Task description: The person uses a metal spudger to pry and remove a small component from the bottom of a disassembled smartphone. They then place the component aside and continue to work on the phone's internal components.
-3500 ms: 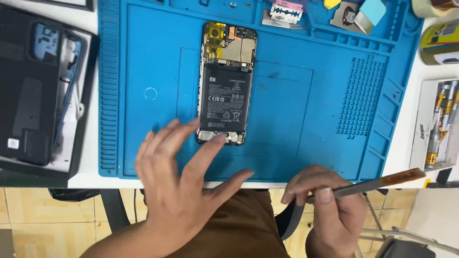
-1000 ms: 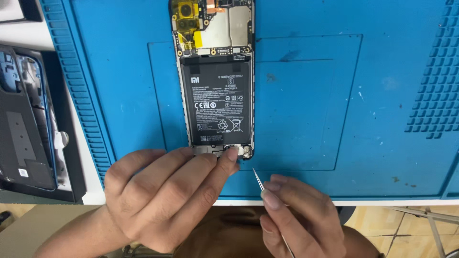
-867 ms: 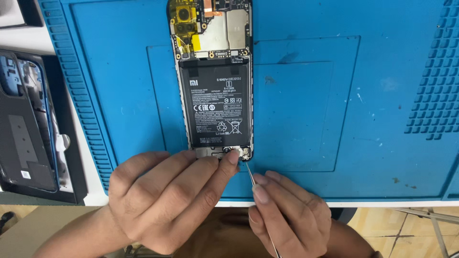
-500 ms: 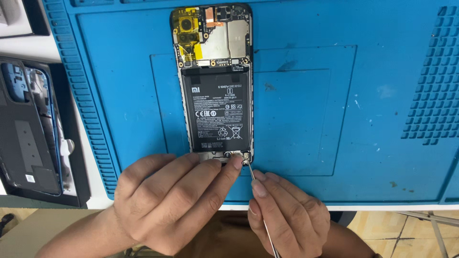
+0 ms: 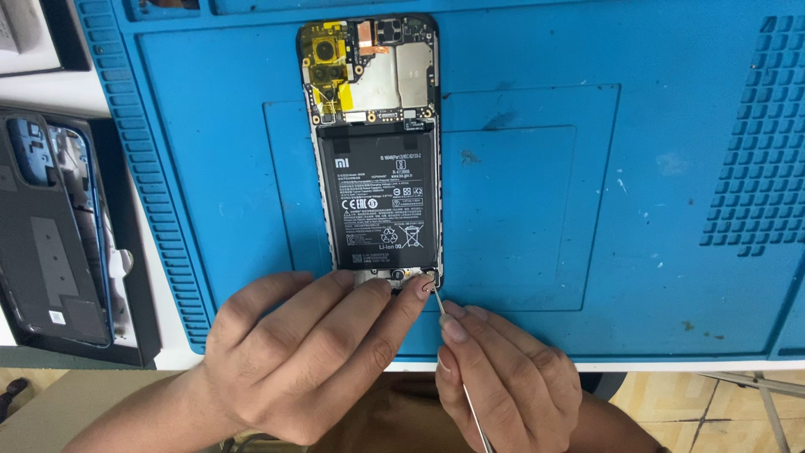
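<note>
An opened phone (image 5: 373, 151) lies face down on a blue repair mat (image 5: 587, 210), its black battery (image 5: 377, 197) and circuit board with yellow tape exposed. My left hand (image 5: 310, 361) rests flat on the phone's bottom end, fingertips pressing on it. My right hand (image 5: 503, 386) pinches a thin metal tool (image 5: 449, 344), whose tip touches the phone's bottom right corner beside my left index finger.
A black tray (image 5: 142, 277) at the left holds the phone's dark back cover (image 5: 50, 235). The mat's near edge meets the white table edge (image 5: 671, 366) just below my hands. A ribbed grid patch (image 5: 759, 143) is moulded into the mat at right.
My right hand has brought the metal tool up and leftward until its tip meets the phone's bottom right corner. My left hand stays pressed on the bottom end.
</note>
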